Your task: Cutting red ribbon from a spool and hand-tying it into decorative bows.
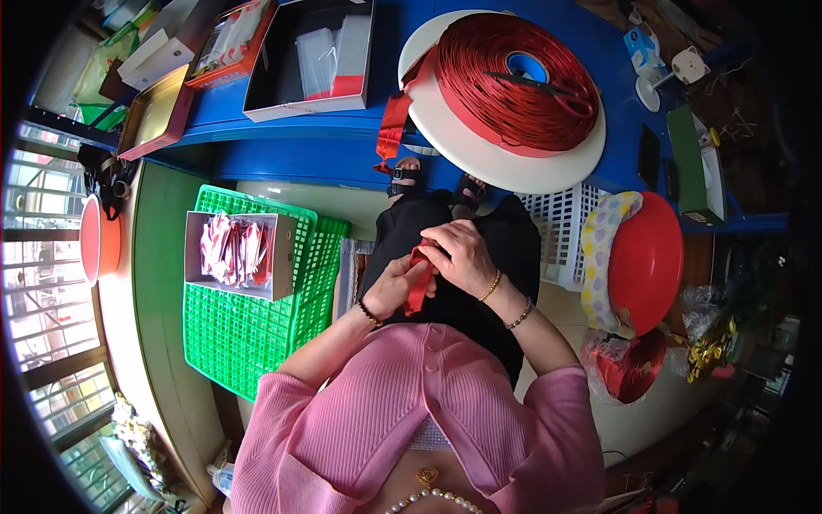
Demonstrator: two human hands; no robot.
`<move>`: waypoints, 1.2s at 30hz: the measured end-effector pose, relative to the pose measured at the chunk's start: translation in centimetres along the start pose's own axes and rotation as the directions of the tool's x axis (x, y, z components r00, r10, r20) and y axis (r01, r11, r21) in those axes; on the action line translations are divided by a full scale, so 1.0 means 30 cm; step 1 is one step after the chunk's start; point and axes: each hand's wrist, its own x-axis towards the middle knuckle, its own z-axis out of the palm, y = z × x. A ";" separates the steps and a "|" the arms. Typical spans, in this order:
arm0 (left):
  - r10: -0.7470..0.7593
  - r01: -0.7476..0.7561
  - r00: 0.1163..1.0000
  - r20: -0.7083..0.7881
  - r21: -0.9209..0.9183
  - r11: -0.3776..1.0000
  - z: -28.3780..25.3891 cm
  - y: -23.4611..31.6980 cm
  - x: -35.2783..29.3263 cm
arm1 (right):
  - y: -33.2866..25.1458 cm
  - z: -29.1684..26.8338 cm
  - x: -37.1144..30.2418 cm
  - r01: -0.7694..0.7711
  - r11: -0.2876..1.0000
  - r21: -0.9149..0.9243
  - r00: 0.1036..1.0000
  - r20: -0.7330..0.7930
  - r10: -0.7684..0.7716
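Note:
Above my lap, both hands work close together on a short piece of shiny red ribbon [415,300]. My left hand [394,287] pinches it, and the lower end hangs beneath the fingers. From the other side, my right hand [462,255] closes on the upper part; its fingertips partly hide the ribbon. Beyond my knees, a large roll of red ribbon [479,86] lies on a white round board [548,176], with dark-bladed scissors [582,104] across its top. A loose ribbon end [393,130] hangs over the blue table's edge.
To my left, a box of red-and-white pieces [235,248] sits on a green plastic crate [231,334]. An open box with clear sleeves [265,81] stands on the blue table [342,133]. At right are a white basket [556,231] and a red basin [646,265] with a patterned cloth [599,257].

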 end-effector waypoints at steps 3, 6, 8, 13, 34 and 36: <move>0.024 -0.024 1.000 0.014 0.007 1.000 -0.004 -0.018 -0.010 | -0.017 -0.021 0.011 0.050 0.996 -0.075 0.999 0.022 -0.048; -0.007 0.004 1.000 0.030 0.113 0.994 0.007 0.001 -0.025 | 0.001 -0.018 0.005 0.214 0.975 -0.058 0.965 0.166 -0.202; -0.020 0.015 0.999 0.045 0.098 0.995 0.003 -0.003 -0.035 | 0.008 -0.023 0.001 0.247 0.969 -0.031 0.952 0.195 -0.236; 0.009 -0.009 1.000 -0.004 0.046 0.999 -0.026 -0.021 -0.030 | -0.005 0.014 0.000 0.138 0.988 0.071 0.979 0.140 -0.146; 0.373 -0.389 0.880 -0.293 0.003 0.921 -0.055 0.165 0.060 | -0.098 0.154 -0.050 -0.493 0.206 0.845 0.745 0.287 0.602; 0.380 -0.431 0.885 -0.267 -0.164 0.887 -0.048 0.208 0.066 | -0.081 0.153 -0.069 -0.520 0.207 0.829 0.737 0.313 0.599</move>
